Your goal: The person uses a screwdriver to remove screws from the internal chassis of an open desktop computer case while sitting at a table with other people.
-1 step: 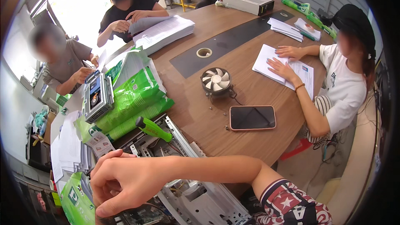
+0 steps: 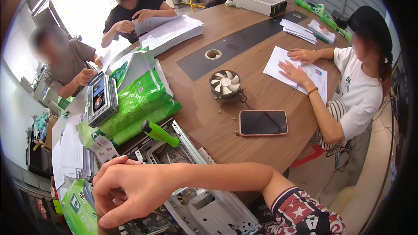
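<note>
Right hand (image 2: 130, 187), fingers curled, above the opened sheet-metal case (image 2: 226, 213); any grip cannot be told. Work on the case appears in hand; taking the smooth green screwdriver (image 2: 160, 134), just beyond the hand, would call for uncurled fingers. Farther right: round, pale-bladed fan (image 2: 226, 82) and glossy phone (image 2: 264, 123), woodgrain tabletop (image 2: 209, 126).

Stretches away as a large, brown, wood-grained table (image 2: 196, 109) with a dark grey strip (image 2: 250, 35). Carries, near its middle, a round black fan with pale blades (image 2: 225, 84); nearby, a black smartphone in a pink case (image 2: 263, 123). Bears, leftward, a shiny green plastic bag (image 2: 141, 98), then a thick white paper stack (image 2: 176, 35); rightward, white printed sheets (image 2: 275, 66); nearest, an open silver metal chassis (image 2: 220, 206).
</note>
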